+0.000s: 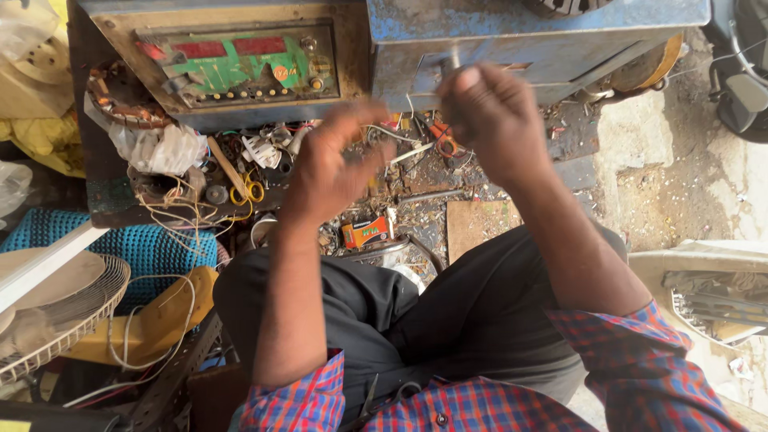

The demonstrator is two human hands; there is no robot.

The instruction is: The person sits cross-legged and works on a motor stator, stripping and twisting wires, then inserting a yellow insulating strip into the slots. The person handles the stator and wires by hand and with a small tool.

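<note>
Checked sleeves (640, 360), two, at 6 o'clock, dark trousers between them. Two hands raised at 12 o'clock over one cluttered workbench (480, 224). Left hand (332, 164): fingers curled, half open, holding nothing I can make out. Right hand (488, 116): closed in a fist around one thin metal rod (454, 58), blurred. Blue machine (528, 32) close behind; bench edge near the knees. One orange box (366, 232) below the hands.

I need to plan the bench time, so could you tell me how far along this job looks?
Nothing finished shows. In hand: the right hand is closed around a small metal handle at the blue machine, and the left hand is raised open beside it. Yellow-handled scissors and loose wires lie unused on the cluttered bench.
</note>
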